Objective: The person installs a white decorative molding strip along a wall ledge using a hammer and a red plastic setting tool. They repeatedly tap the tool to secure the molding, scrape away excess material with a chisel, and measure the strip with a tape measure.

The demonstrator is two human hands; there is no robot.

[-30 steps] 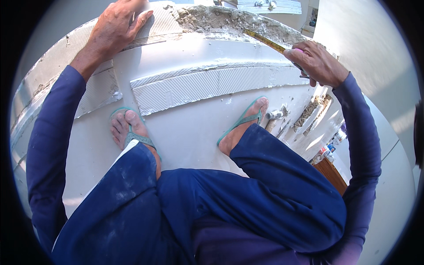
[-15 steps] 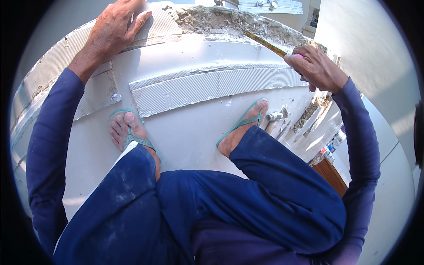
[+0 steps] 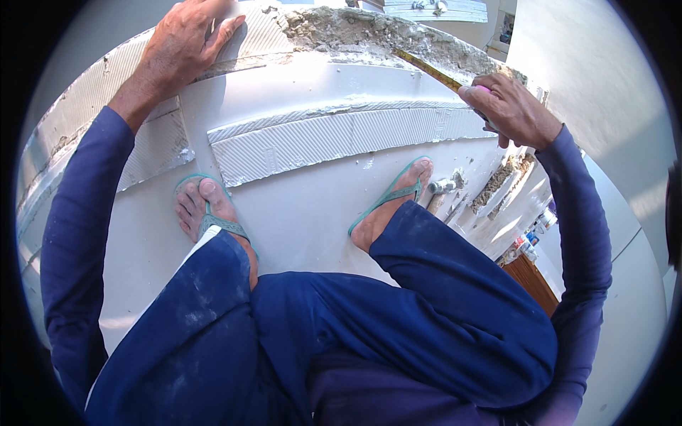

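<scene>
Right hand [image 3: 510, 108]: from my remote seat I see its fingers curled around the tape [image 3: 430, 71], a bit of pink showing by them.
Tape: the yellow blade slants up and left from the right hand; I can't tell whether its tip touches the mortar [image 3: 341, 30].
Left hand [image 3: 177, 50]: it is over the ribbed tile [image 3: 259, 34], thumb a little apart; the fingertips blur at my top edge, so I can't tell whether they hold anything.
Mortar: rough, broken, grey-brown, just right of that tile.
Strip [image 3: 341, 135]: white and ribbed, between mortar and feet.
Feet: left foot [image 3: 223, 207] and right foot [image 3: 412, 177] stand well apart on the white surface [image 3: 298, 220].
Pipe [image 3: 442, 187]: a grey stub just beside the right foot.
Wall [image 3: 590, 85]: pale, partly shaded, beyond the right hand.
</scene>
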